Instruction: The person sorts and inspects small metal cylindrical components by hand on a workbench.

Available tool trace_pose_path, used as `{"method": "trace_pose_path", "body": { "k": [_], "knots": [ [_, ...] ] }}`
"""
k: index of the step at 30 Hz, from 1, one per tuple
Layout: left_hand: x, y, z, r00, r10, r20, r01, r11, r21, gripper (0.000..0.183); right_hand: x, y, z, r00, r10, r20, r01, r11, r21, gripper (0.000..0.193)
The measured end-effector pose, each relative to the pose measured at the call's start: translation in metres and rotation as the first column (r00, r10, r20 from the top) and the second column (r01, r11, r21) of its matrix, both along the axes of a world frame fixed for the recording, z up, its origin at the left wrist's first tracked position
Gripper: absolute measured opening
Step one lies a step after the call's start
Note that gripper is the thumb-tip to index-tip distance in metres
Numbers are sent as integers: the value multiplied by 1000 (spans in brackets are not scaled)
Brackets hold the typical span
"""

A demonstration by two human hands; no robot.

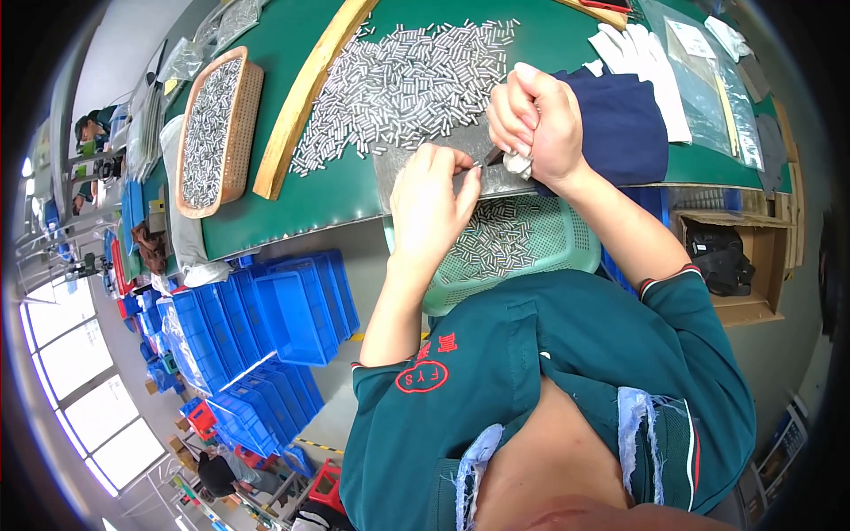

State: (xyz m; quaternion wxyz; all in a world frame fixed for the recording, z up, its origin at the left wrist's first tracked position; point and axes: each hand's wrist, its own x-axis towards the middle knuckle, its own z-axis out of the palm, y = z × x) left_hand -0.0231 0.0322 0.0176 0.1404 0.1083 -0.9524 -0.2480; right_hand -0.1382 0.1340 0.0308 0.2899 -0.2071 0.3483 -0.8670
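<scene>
My left hand [431,196] pinches a small metal pin [476,165] between thumb and fingertips, over the front edge of a grey metal plate [387,170]. Closed in a fist, my right hand [542,124] grips a tool with a white-wrapped handle [517,165]. Its short dark tip points left and sits close to the pin; whether they touch I cannot tell. Beyond both hands a wide heap of loose silver pins [416,80] covers part of the plate and the green tabletop [266,212]. Below the table edge, in front of me, a pale green basket [580,237] holds many more pins.
A wooden strip [305,102] borders the heap on the left, with a tan basket of pins [251,124] beyond it. Navy cloth [627,133], a white glove [639,55] and plastic bags [699,84] lie right. Blue crates [301,310] and a cardboard box [748,310] stand lower down.
</scene>
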Motion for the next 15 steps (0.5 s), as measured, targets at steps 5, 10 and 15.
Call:
{"method": "trace_pose_path", "body": {
  "k": [5, 10, 15],
  "knots": [
    [0, 0, -6, 999, 3, -45, 2, 994, 109, 11, -1, 2, 0, 998, 60, 23, -60, 998, -5, 41],
    [0, 1, -8, 998, 16, -57, -8, 991, 135, 11, -3, 2, -2, 997, 50, 58, -48, 998, -37, 41],
    [1, 0, -10, 998, 17, -59, -8, 989, 146, 11, 0, -1, 2, 1000, 5, 21, -5, 999, 32, 42]
  ]
}}
